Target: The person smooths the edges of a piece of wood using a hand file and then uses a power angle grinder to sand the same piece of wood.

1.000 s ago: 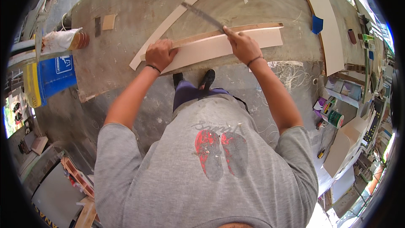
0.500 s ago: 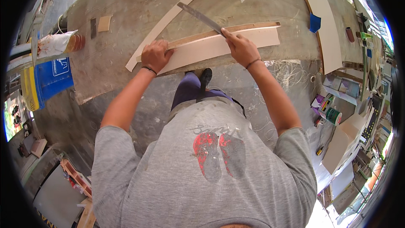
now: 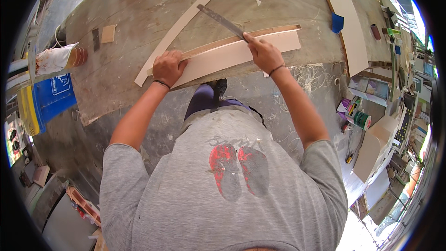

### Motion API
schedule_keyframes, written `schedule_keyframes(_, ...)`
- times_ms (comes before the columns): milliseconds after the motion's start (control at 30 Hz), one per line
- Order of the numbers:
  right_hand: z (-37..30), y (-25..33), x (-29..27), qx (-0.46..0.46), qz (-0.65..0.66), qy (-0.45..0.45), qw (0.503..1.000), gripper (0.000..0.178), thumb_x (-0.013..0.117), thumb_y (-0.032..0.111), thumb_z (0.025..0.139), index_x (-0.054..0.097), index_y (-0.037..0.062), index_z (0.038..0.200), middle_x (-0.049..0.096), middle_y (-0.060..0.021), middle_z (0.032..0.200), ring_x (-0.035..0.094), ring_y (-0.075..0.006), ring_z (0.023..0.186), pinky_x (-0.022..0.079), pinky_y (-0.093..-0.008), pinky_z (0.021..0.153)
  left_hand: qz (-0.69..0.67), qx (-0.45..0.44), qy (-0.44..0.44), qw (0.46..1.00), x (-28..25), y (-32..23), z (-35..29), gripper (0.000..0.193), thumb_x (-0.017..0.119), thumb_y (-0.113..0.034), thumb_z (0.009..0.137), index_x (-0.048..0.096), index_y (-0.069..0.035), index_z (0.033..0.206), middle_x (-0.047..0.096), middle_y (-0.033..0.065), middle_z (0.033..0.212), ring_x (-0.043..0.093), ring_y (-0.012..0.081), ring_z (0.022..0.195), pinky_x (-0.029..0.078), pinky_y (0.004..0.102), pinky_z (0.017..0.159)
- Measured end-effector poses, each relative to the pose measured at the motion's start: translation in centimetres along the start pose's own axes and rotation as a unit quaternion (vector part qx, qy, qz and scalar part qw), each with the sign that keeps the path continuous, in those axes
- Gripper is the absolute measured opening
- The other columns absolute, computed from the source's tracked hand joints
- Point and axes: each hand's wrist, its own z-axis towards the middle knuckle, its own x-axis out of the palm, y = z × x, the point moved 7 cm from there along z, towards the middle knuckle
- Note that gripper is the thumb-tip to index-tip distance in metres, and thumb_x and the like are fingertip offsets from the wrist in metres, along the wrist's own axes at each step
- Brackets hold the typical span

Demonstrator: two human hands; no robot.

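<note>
A long white-faced board [image 3: 218,59] with a bare wooden strip [image 3: 272,31] along its far edge lies near the table's front edge. My left hand [image 3: 169,67] is closed over the left end of the board and strip, thumb on the near side. In my right hand [image 3: 265,56] is a long, flat grey metal file [image 3: 220,18], gripped at its near end and pointing away to the far left. It crosses above the wooden strip; whether it touches cannot be told. Behind lies a narrow pale strip [image 3: 186,25], slanting away to the right.
The worktable [image 3: 139,14] also bears a small wooden square [image 3: 108,33], white offcuts [image 3: 258,2] and, at right, a wide white panel [image 3: 346,23] with a blue piece [image 3: 337,22] on its edge. Tangled strands [image 3: 313,81] and a green can [image 3: 362,120] lie beyond the table's front edge.
The whole view has shifted slightly. Both hands keep their grips, and the file lies at nearly the same slant. A small white piece now shows beside my right wrist.
</note>
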Motion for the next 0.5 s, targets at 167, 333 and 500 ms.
schedule_keyframes(167, -3.9, -0.2, -1.1, -0.001, 0.019, 0.003, 1.0, 0.04, 0.055, 0.021, 0.092, 0.053, 0.0304, 0.131, 0.06, -0.0129, 0.079, 0.061, -0.0352, 0.067, 0.05, -0.0453, 0.06, -0.014, 0.012, -0.027, 0.999, -0.3, 0.0, -0.3, 0.03, 0.065, -0.039, 0.079, 0.062, -0.011, 0.086, 0.062, 0.005, 0.082, 0.061, 0.0244, 0.081, 0.044, 0.0393, 0.065)
schedule_keyframes(333, -10.3, -1.4, -0.9, 0.017, 0.0, 0.039, 0.999, 0.045, 0.057, 0.018, 0.09, 0.052, 0.0322, 0.132, 0.06, -0.0113, 0.08, 0.062, -0.0328, 0.066, 0.05, -0.0437, 0.056, -0.035, 0.013, -0.031, 0.999, -0.4, 0.0, -0.4, 0.029, 0.065, -0.039, 0.079, 0.061, -0.011, 0.086, 0.062, 0.0047, 0.081, 0.061, 0.0245, 0.08, 0.044, 0.0391, 0.065)
schedule_keyframes(500, -2.7, -2.1, -0.8, 0.013, -0.009, 0.006, 1.0, 0.044, 0.056, 0.021, 0.091, 0.051, 0.0312, 0.132, 0.062, -0.0135, 0.082, 0.062, -0.0355, 0.072, 0.051, -0.0456, 0.066, -0.026, 0.011, -0.001, 1.0, -0.4, 0.1, -0.3, 0.028, 0.064, -0.039, 0.08, 0.061, -0.011, 0.087, 0.062, 0.0052, 0.082, 0.06, 0.025, 0.081, 0.044, 0.0392, 0.066)
